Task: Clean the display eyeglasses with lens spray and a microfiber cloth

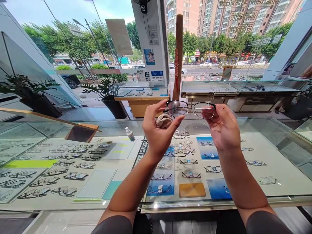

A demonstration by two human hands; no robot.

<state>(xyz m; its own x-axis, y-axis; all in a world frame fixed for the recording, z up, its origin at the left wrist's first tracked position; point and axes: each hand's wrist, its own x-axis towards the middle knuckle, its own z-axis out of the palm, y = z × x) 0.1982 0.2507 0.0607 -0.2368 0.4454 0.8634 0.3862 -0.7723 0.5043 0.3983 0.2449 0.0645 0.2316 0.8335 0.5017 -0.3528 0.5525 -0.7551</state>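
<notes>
Nearest, two forearms rise from six o'clock over the glass surface (73,130), with rows of spectacles displayed beneath it. The left hand (158,130) is clamped on the left end of a pair of glasses (190,109), thumb and fingers pinching near the lens, with a crumpled beige cloth (163,121) tucked in its palm. At two o'clock from it, the right hand (223,128) grips the frame's right end. A small spray bottle (130,134) lies at nine o'clock. Beyond, another counter (141,97) and potted plants (107,91).
</notes>
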